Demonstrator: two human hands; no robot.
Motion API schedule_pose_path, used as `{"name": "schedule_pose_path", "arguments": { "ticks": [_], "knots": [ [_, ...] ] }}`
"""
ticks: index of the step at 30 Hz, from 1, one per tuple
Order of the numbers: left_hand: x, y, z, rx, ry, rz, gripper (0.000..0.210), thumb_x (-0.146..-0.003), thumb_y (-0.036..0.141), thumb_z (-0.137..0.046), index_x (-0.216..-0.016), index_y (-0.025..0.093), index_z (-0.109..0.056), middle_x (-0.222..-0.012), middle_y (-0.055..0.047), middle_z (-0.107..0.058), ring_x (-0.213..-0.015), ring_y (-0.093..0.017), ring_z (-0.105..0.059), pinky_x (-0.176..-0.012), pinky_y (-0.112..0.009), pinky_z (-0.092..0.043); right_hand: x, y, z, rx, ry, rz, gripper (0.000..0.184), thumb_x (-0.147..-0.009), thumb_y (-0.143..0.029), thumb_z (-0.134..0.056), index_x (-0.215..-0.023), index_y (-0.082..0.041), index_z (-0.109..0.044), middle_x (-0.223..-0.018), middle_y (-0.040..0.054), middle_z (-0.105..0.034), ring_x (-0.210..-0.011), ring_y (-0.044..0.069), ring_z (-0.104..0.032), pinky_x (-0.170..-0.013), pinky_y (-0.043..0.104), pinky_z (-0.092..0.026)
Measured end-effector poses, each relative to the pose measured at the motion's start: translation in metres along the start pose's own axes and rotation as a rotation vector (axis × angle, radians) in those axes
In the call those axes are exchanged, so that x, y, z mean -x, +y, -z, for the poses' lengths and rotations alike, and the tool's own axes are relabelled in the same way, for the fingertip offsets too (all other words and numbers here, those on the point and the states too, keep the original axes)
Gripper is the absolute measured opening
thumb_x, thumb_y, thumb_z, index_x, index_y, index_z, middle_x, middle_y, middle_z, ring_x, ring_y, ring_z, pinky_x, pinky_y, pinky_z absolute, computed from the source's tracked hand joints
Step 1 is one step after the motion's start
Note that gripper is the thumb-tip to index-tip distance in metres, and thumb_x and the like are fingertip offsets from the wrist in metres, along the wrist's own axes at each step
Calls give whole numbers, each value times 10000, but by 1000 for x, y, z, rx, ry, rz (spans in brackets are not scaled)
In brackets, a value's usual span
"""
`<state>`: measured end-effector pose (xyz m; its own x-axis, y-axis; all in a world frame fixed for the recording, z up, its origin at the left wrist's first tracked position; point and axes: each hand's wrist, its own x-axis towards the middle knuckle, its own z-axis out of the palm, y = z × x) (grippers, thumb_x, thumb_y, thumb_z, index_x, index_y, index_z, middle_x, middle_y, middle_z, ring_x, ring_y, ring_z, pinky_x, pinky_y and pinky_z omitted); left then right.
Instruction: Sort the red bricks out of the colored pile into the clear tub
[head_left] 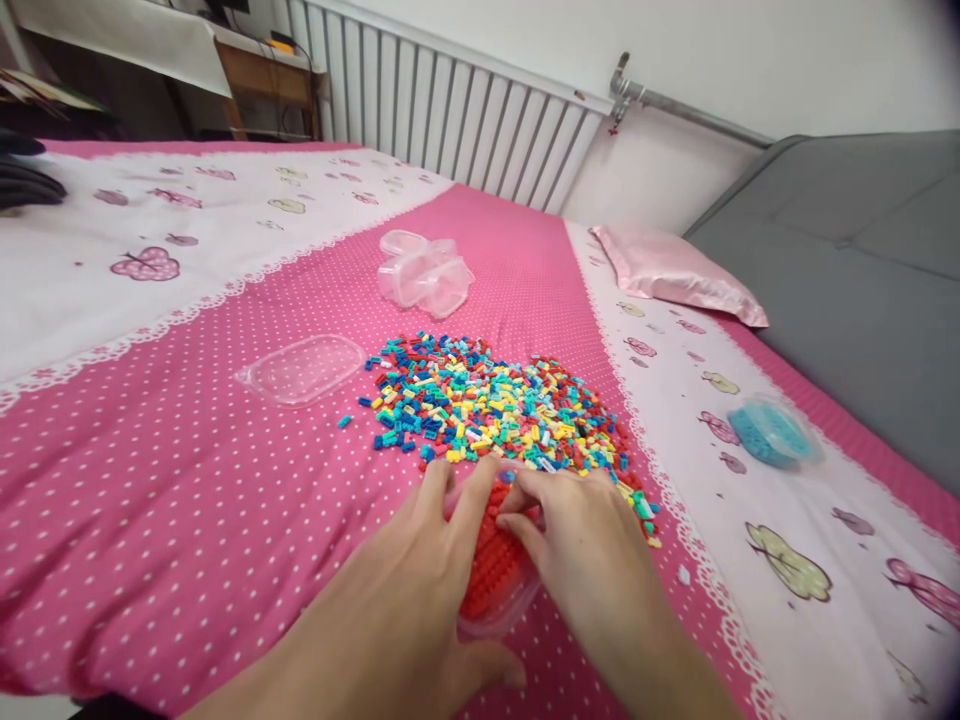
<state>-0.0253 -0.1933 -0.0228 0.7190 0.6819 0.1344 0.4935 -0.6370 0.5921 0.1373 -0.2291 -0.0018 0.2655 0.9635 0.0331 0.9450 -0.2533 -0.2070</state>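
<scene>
A clear plastic container (499, 625) sits close to me with red toy bricks (487, 575) packed in rows inside it. Around its left side, my left hand (424, 555) holds it, fingers at the far rim and thumb along the near side. My right hand (589, 535) reaches over the right side, thumb and index finger bent together above the red bricks. Whatever lies between those fingertips is too small to make out. Just beyond both hands spreads a loose heap of small multicoloured bricks (487, 400).
Left of the heap lies a clear lid (307, 370). Several nested clear containers (425, 275) are behind it. At the right is a container of light-blue bricks (772, 432). A pink pillow (679, 275) rests by the grey headboard (847, 240); a radiator (450, 95) stands behind the bed.
</scene>
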Motion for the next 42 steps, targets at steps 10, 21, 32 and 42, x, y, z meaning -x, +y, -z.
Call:
{"name": "schedule_pose_path", "arguments": {
  "ticks": [10, 21, 32, 42],
  "knots": [
    [1, 1, 1, 10, -14, 25, 901, -685, 397, -754, -1483, 288, -350, -1237, -122, -571, -892, -305, -673, -721, -408, -574, 2, -2, -4, 21, 50, 37, 155, -754, -161, -773, -696, -280, -693, -695, -24, -728, -694, 255, -648, -669, 361, -365],
    [1, 1, -1, 34, 25, -2, 831, -695, 365, -738, -1449, 323, -391, -1223, -93, -580, -938, -291, -664, -758, -384, -573, -1, -1, 0, 1, -29, 65, 178, -756, -130, -769, -665, -257, -684, -741, -13, -737, -726, 230, -648, -694, 348, -353],
    [2, 0, -2, 15, -23, 20, 916, -677, 429, -782, -1477, 308, -354, -1324, -139, -542, -963, -326, -665, -767, -434, -585, 1, 7, -7, -54, 1, 66, 245, -749, -48, -685, -665, -277, -663, -665, -53, -707, -662, 205, -594, -611, 308, -300],
    [2, 0, -2, -14, -31, 23, 1044, -642, 465, -815, -1523, 313, -276, -1375, -161, -515, -969, -339, -672, -796, -458, -584, -2, 11, -3, -113, 93, 104, 215, -847, -60, -597, -791, -264, -635, -775, -40, -745, -749, 227, -666, -718, 343, -334]
  ]
}}
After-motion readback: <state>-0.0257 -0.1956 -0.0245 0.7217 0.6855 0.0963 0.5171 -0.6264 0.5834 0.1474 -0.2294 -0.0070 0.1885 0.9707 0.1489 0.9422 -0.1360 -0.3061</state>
